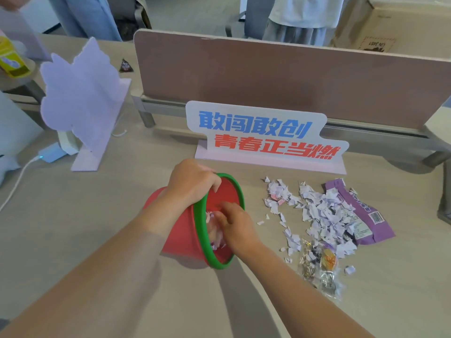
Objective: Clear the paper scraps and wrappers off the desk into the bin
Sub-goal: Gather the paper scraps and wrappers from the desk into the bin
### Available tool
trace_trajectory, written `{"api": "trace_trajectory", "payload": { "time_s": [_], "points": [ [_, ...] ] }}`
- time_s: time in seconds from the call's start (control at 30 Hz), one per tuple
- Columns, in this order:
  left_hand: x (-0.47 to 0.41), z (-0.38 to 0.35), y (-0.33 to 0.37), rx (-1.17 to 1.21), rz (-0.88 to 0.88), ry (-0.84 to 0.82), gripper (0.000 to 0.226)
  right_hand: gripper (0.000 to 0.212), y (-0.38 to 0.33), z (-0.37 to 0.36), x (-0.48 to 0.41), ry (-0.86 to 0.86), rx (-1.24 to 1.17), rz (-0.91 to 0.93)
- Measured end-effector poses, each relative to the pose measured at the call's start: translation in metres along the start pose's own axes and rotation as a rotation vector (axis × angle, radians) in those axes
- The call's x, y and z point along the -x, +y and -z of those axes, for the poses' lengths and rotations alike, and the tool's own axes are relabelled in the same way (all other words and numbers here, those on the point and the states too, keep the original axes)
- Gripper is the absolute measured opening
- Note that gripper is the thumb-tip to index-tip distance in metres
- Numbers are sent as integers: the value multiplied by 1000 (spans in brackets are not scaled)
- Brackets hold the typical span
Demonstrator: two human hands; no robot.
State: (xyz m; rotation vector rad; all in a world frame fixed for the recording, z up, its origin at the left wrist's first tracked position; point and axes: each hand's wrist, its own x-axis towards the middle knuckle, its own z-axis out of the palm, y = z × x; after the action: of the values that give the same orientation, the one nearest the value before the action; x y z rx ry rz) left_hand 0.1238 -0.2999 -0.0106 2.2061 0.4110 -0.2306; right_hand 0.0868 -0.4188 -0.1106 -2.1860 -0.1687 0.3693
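A red bin with a green rim is tipped on its side, its mouth facing right toward the litter. My left hand grips the top of the rim. My right hand reaches into the bin's mouth, fingers closed around white paper scraps inside it. To the right of the bin, a pile of torn paper scraps lies on the desk. A purple wrapper lies at the pile's right edge, and a clear crinkled wrapper with an orange patch lies in front of it.
A standing sign with blue and red characters stands behind the bin. A pale lilac cut-out stand is at the back left, with a white charger and cable beside it. A pink desk divider closes the back. People stand beyond it.
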Motion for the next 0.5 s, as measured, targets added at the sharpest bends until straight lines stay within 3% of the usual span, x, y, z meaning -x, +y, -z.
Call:
{"api": "trace_trajectory", "payload": {
  "time_s": [0.13, 0.2, 0.27, 0.37, 0.5],
  "points": [
    [-9, -1, 0, 32, 63, 46, 49, 16, 10, 23, -11, 158, -80, 22],
    [-13, -2, 0, 42, 75, 50, 52, 17, 23, 40, -27, 282, -51, 1],
    [-16, -3, 2, 24, 84, 41, 42, 21, 44, 57, -55, 345, 37, -49],
    [-21, -5, 3, 13, 98, 35, 41, 35, 86, 79, -101, 259, 289, -160],
    [-26, -7, 1, 18, 142, 85, 48, 39, 134, 81, -128, -8, 489, -127]
  ]
}}
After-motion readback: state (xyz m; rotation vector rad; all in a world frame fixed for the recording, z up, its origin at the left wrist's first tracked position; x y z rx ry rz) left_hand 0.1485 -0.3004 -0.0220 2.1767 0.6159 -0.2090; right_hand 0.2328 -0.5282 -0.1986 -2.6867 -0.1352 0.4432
